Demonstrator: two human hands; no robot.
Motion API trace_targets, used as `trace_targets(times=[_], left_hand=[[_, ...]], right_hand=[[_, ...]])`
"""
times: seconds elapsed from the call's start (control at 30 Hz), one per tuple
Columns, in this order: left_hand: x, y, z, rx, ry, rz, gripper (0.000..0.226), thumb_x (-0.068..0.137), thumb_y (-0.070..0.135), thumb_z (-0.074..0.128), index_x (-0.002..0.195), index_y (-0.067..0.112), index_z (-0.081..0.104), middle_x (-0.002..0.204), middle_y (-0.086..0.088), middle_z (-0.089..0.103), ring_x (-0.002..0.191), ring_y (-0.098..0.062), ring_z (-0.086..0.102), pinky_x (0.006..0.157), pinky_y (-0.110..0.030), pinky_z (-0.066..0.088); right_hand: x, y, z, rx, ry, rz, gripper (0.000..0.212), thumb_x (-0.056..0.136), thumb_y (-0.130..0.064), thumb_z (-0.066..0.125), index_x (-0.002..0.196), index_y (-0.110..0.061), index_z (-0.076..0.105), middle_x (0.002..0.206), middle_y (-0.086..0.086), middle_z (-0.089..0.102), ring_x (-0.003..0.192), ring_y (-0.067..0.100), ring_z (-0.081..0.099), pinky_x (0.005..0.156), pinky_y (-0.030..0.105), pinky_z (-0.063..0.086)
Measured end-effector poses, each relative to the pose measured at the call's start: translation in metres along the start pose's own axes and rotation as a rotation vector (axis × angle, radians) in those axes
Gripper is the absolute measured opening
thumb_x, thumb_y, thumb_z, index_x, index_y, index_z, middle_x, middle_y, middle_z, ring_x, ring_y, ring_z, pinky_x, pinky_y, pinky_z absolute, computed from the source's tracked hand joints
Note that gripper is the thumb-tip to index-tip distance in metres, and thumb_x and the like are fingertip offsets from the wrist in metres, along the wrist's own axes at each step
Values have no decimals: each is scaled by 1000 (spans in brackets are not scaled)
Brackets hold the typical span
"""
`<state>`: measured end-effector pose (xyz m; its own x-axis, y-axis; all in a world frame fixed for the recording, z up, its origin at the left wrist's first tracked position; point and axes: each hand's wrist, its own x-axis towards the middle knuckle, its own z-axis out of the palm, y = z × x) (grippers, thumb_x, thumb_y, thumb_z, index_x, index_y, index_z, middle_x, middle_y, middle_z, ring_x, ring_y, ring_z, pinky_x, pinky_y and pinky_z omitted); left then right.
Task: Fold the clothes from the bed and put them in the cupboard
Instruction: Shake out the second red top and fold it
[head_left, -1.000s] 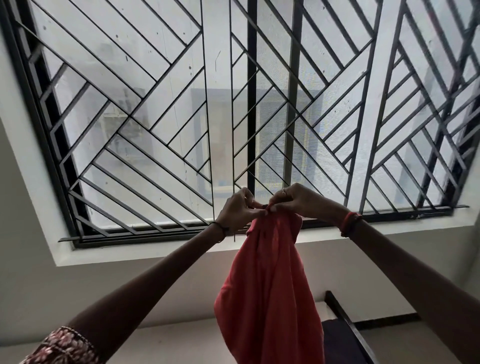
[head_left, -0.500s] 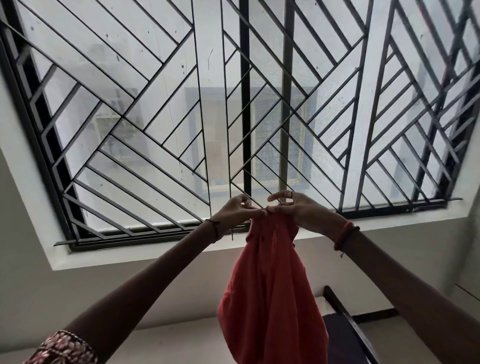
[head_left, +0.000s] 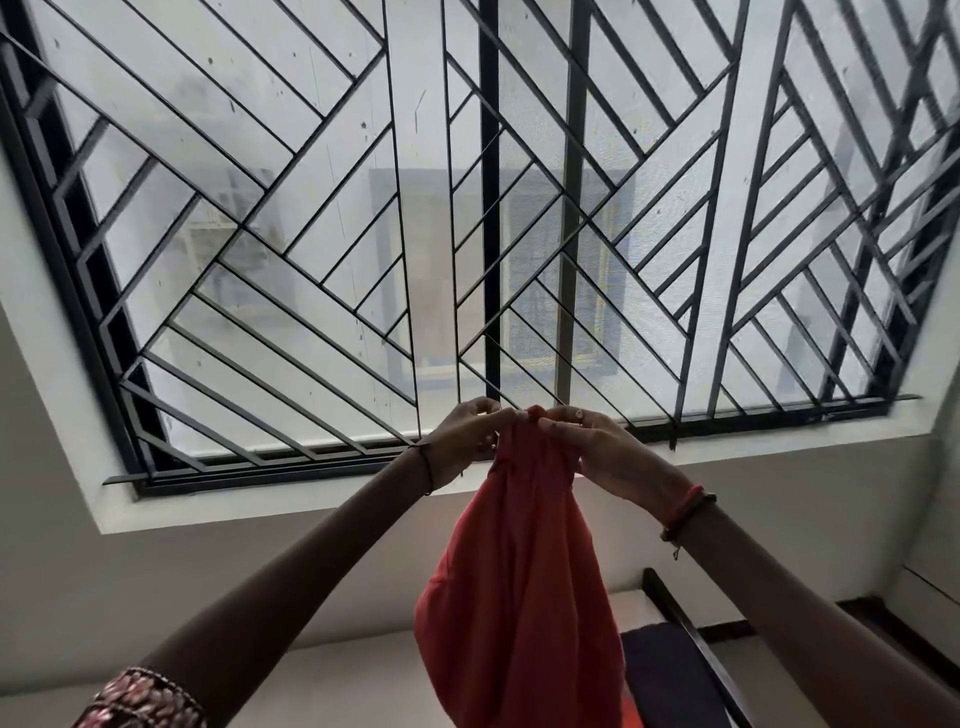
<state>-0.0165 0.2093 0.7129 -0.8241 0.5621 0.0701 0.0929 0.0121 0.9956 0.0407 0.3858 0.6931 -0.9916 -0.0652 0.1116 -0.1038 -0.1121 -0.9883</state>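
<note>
So that the red cloth (head_left: 519, 582) can hang straight for folding, I think, the left hand (head_left: 465, 441) pinches its top from nine o'clock and the right hand (head_left: 597, 449) from three o'clock. The cloth hangs toward six o'clock, in front of the window (head_left: 311, 260).

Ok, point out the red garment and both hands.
red garment (head_left: 519, 597), head view, hanging middle
left hand (head_left: 465, 441), head view, back of hand
right hand (head_left: 602, 449), head view, back of hand

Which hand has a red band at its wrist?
The right hand: a red band circles its wrist. The left hand has only a thin dark thread. Both pinch the red cloth.
</note>
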Motion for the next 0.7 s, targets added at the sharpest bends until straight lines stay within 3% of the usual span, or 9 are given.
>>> trace_targets(times=[0.1,0.17,0.23,0.3,0.37,0.47,0.53,0.6,0.7], left_hand=[[-5,4,2,-30,25,13,25,83,27,70,81,20,47,66,6,47,53,-4,43,50,-16,42],[-4,4,2,48,163,87,31,80,27,73,99,17,50,80,3,55,60,-6,51,51,-15,45],[-6,-1,2,131,360,211,32,82,23,71,103,12,51,83,2,55,66,-6,53,50,-11,44],[-10,-14,2,147,443,311,14,86,20,66,91,13,55,77,3,57,64,-3,53,51,-12,42],[-18,-32,10,149,384,349,10,89,16,63,80,17,58,68,4,59,55,1,51,51,-14,40],[-24,-61,24,184,269,332,15,88,12,64,79,24,62,61,14,63,54,4,53,54,-15,44],[-24,-70,31,172,254,296,5,82,27,65,83,31,64,69,15,67,66,-1,60,66,-25,50],[-21,-73,34,156,255,272,18,73,47,61,86,35,65,84,2,70,80,-13,65,76,-35,52],[-20,-72,33,171,210,262,28,69,52,62,88,32,68,83,3,71,78,-8,63,75,-33,52]], right_hand=[[5,-2,2,72,-9,-7,30,74,-21,72,98,-7,64,93,8,67,83,15,65,75,24,52],[8,-3,2,131,-10,-7,43,67,-24,76,102,-3,64,96,12,68,86,18,66,82,27,53],[8,-7,2,170,0,-17,32,75,-20,68,100,-1,62,89,11,68,80,17,67,77,26,54],[8,-10,3,203,14,-14,17,85,-13,58,96,-1,63,81,8,68,72,15,67,67,24,56],[10,-12,3,231,38,3,15,90,-10,52,92,-2,64,76,6,69,67,13,67,61,22,55],[14,-13,7,252,98,67,18,89,-10,48,81,-5,63,64,3,67,57,11,63,54,20,52],[16,-14,10,257,103,88,21,89,-10,45,76,-7,61,59,1,64,52,10,60,52,19,50],[17,-15,12,252,94,99,23,90,-10,42,76,-7,60,58,1,63,51,10,59,52,19,50],[17,-18,11,198,103,107,24,91,-10,42,74,-6,57,54,1,60,47,10,57,48,16,47]])
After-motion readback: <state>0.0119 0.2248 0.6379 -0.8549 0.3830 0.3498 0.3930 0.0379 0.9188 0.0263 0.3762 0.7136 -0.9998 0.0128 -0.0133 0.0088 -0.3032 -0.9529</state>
